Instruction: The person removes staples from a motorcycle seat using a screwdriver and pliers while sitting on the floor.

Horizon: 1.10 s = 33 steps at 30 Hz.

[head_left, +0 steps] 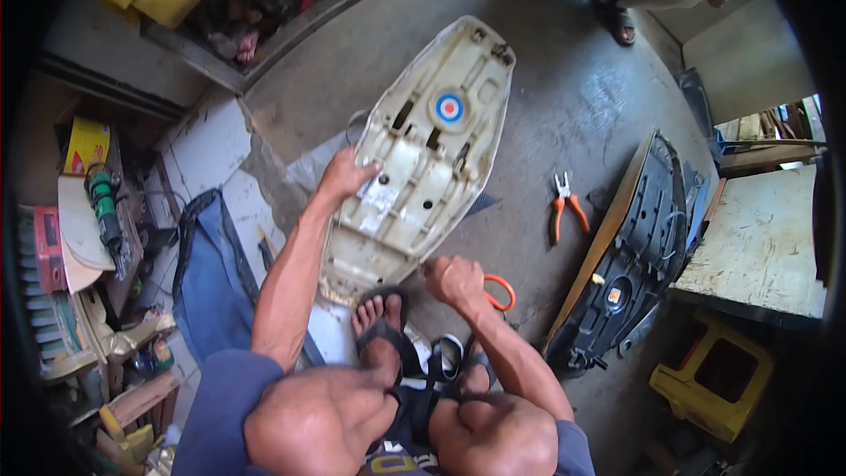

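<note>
Pressing left hand (345, 174) fingers spread on white seat base (423, 150), right hand (454, 280) fingers gripping orange-handled tool (500, 291)

The grey concrete floor (573, 106) carries an upturned cream seat base (423, 159) at its centre. Orange-handled pliers (564, 207) lie at three o'clock of it, a black seat pan (634, 247) beyond, and blue cloth (207, 273) at eight o'clock.

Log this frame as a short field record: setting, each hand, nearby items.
setting: workshop floor, person crouched in sandals
left hand: flat on the left edge of the upturned white seat base
right hand: gripping an orange-handled tool at the seat base's near end
nearby: orange pliers on the floor, black seat base leaning to the right, yellow stool
</note>
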{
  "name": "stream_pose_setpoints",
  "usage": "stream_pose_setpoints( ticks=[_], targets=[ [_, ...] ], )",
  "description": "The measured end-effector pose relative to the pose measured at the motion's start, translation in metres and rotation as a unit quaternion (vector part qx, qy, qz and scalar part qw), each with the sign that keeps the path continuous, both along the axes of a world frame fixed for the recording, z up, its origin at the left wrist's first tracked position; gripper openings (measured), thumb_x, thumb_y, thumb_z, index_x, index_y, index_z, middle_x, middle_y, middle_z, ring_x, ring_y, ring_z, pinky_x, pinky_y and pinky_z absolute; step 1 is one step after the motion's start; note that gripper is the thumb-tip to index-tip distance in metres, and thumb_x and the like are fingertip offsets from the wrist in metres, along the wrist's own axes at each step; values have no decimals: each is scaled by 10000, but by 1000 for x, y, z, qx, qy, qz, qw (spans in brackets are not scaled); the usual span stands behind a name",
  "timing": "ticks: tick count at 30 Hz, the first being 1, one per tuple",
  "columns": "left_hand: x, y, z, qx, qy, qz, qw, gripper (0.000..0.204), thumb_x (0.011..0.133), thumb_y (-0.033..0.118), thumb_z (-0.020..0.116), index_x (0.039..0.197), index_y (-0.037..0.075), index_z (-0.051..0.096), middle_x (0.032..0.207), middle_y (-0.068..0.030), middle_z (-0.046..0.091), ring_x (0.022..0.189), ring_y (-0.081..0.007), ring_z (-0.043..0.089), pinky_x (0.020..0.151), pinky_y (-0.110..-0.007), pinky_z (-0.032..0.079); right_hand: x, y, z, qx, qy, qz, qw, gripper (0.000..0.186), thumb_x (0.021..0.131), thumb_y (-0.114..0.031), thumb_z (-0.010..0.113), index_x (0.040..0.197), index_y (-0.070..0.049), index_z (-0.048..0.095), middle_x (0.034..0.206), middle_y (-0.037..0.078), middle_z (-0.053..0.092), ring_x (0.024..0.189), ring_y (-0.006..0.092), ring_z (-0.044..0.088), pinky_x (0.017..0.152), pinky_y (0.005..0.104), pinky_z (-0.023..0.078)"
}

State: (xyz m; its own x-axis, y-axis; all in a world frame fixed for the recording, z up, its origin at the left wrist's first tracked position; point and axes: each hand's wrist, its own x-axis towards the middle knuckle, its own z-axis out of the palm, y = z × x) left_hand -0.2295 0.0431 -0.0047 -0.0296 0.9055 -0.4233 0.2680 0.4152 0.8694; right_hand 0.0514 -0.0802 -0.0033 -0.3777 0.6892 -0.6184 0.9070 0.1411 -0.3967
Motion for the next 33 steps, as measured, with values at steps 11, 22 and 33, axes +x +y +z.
stream_pose_setpoints(
  ticks=[11,22,33],
  targets=[
    [12,-3,-5,58,20,26,998,340,825,112,717,1140,-10,684,1026,-70,721,892,-159,659,843,-341,518,20,-12,-37,-129,153,-148,968,440,971,-493,559,1197,-158,733,1021,204,737,1003,378,703,862,445,537],
    [34,59,-3,153,71,206,964,428,811,99,696,1217,-17,624,1082,-153,709,999,-260,666,910,-385,502,71,32,20,50,-5,-167,985,312,988,-357,531,1153,-171,719,920,224,723,908,436,699,820,545,534],
    [30,40,-2,124,131,263,948,430,833,116,693,1235,-20,626,1127,-156,716,1019,-249,667,917,-367,495,30,41,-8,159,-11,-32,987,234,928,-210,519,950,-88,718,798,214,717,743,397,714,718,520,517]
  ],
)
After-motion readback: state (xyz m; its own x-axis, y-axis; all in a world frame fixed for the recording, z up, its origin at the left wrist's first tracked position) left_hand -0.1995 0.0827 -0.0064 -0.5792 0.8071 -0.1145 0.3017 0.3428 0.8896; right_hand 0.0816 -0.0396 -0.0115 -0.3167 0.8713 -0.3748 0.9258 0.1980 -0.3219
